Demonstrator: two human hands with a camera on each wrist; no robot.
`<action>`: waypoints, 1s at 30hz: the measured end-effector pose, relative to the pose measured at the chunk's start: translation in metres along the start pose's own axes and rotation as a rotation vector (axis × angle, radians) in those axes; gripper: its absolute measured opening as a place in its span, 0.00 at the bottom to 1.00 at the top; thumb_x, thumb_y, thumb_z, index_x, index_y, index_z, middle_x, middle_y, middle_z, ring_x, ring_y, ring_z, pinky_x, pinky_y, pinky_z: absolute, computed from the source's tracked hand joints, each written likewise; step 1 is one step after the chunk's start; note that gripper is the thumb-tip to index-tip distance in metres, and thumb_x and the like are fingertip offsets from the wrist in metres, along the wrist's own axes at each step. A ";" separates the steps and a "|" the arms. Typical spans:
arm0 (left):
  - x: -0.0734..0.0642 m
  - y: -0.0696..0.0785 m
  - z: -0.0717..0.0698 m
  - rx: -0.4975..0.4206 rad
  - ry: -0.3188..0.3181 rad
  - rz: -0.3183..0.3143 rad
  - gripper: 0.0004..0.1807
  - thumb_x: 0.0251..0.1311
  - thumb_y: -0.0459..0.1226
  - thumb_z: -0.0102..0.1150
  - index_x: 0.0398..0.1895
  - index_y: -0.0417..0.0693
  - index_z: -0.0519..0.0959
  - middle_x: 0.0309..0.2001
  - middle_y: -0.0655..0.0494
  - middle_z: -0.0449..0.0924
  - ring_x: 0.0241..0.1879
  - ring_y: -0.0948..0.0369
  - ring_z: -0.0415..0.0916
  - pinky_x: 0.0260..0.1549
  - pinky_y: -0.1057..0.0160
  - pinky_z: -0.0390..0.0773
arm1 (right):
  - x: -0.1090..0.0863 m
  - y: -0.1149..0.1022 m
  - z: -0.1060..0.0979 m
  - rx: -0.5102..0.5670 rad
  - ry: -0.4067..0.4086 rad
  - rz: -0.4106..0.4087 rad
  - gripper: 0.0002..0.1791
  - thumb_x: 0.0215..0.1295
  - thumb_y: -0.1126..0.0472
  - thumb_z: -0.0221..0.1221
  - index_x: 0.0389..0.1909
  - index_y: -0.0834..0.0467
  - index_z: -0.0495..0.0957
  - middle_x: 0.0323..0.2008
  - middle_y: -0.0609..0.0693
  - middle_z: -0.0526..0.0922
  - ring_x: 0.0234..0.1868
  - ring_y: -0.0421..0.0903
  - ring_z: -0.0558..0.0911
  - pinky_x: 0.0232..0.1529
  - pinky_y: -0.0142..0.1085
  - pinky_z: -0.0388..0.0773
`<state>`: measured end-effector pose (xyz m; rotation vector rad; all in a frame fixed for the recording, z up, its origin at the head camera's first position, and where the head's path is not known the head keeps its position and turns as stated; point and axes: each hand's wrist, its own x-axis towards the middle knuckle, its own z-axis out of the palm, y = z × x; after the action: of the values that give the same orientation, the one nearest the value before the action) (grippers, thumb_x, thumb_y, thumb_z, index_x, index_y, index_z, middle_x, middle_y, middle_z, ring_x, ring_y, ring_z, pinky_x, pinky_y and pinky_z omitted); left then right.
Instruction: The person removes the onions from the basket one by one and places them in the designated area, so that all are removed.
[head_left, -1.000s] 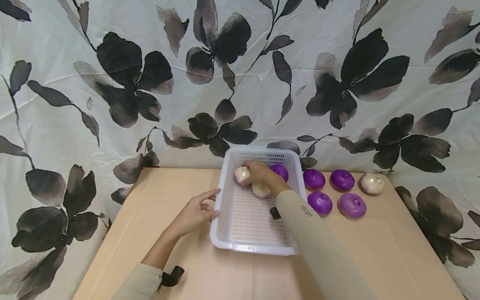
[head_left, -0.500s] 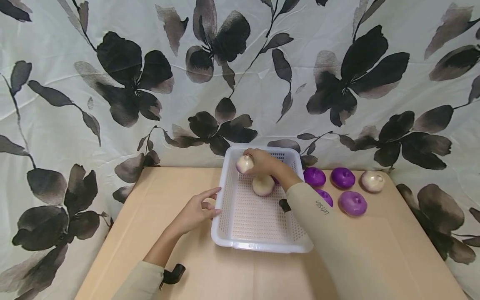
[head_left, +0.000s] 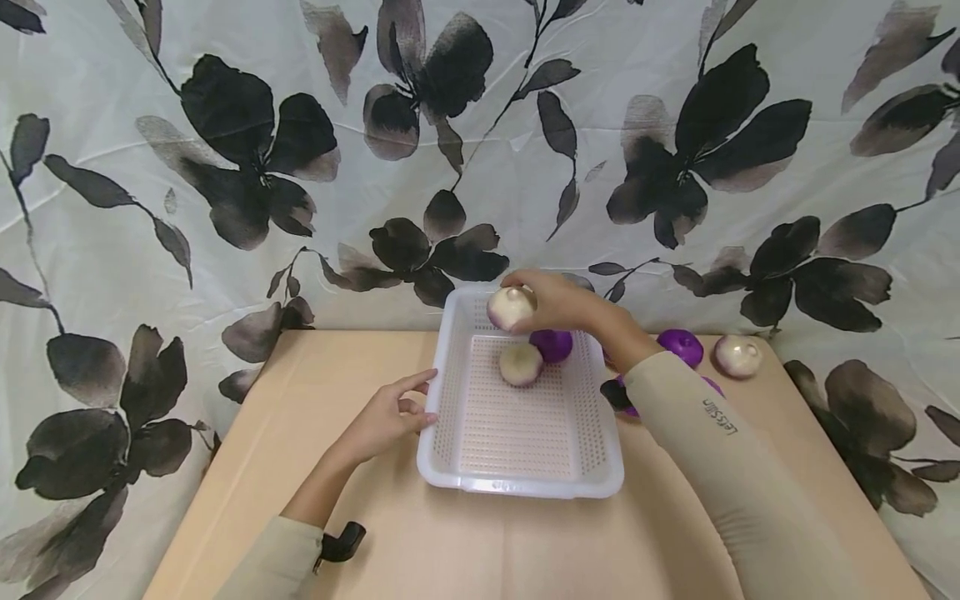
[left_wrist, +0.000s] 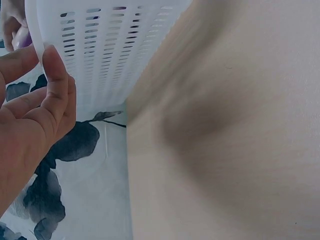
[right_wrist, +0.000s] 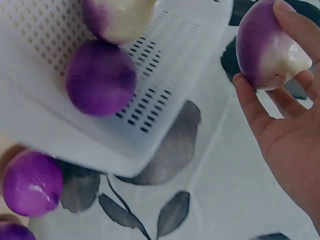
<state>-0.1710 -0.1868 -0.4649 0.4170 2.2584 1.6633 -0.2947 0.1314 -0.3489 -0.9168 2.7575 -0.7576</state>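
Observation:
My right hand [head_left: 551, 302] holds a purple-and-white turnip [head_left: 512, 309] in its fingers, raised over the far end of a white plastic basket [head_left: 450, 392]. In the right wrist view, thumb and fingertips grip the turnip [right_wrist: 267, 47] round its sides, its pale tip facing the palm. Along the basket's left rim, my left hand [head_left: 386, 417] has its thumb and fingers; the left wrist view shows the rim between fingertips [left_wrist: 54, 57]. Inside the basket lie another pale turnip [head_left: 521, 365] and a purple onion [head_left: 552, 346], side by side near the far half.
Right of the basket, several purple onions [head_left: 681, 346] and a pale turnip [head_left: 738, 357] lie on the wooden table [head_left: 360, 517], some partly hidden by my right sleeve [head_left: 675, 400]. A floral cloth [head_left: 555, 167] hangs behind the table's back edge.
My right hand has lifted the turnip from the basket's far left area, moving it upward and slightly right. The purple onion inside shows more fully. My left hand stays at the rim.

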 end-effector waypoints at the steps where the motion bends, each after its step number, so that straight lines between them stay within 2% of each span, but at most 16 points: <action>1: 0.000 0.000 0.000 0.001 0.002 -0.001 0.40 0.63 0.27 0.66 0.78 0.39 0.62 0.63 0.35 0.68 0.40 0.56 0.85 0.38 0.63 0.87 | -0.004 -0.001 -0.003 0.004 0.002 -0.003 0.40 0.53 0.53 0.77 0.68 0.56 0.73 0.64 0.55 0.79 0.60 0.54 0.78 0.61 0.51 0.76; 12: 0.003 0.000 -0.001 0.009 0.007 0.004 0.40 0.63 0.26 0.65 0.78 0.40 0.62 0.62 0.35 0.69 0.39 0.57 0.85 0.38 0.63 0.87 | -0.056 0.005 -0.025 0.104 0.051 -0.052 0.42 0.53 0.57 0.79 0.68 0.59 0.71 0.66 0.56 0.75 0.59 0.55 0.78 0.58 0.52 0.82; 19: 0.004 0.000 -0.003 0.011 0.005 0.003 0.40 0.63 0.27 0.66 0.79 0.41 0.62 0.63 0.35 0.68 0.39 0.57 0.85 0.38 0.63 0.87 | -0.096 0.022 -0.034 0.138 0.098 0.012 0.42 0.54 0.59 0.78 0.69 0.57 0.70 0.64 0.56 0.75 0.58 0.55 0.79 0.57 0.51 0.83; 26: 0.003 0.001 -0.002 0.001 0.003 -0.005 0.40 0.63 0.26 0.65 0.78 0.41 0.62 0.62 0.35 0.68 0.38 0.56 0.84 0.37 0.63 0.87 | -0.133 0.042 -0.041 0.101 0.135 0.147 0.43 0.54 0.54 0.79 0.69 0.53 0.69 0.63 0.54 0.76 0.62 0.60 0.79 0.62 0.59 0.78; 30: 0.003 0.001 -0.001 -0.002 0.003 -0.003 0.40 0.63 0.26 0.65 0.78 0.40 0.62 0.61 0.35 0.68 0.37 0.58 0.83 0.37 0.62 0.87 | -0.154 0.057 -0.043 0.104 0.179 0.152 0.43 0.54 0.56 0.78 0.70 0.57 0.69 0.65 0.56 0.74 0.61 0.60 0.78 0.62 0.61 0.78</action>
<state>-0.1739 -0.1864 -0.4639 0.4105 2.2577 1.6658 -0.2121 0.2795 -0.3447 -0.6406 2.8649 -0.9889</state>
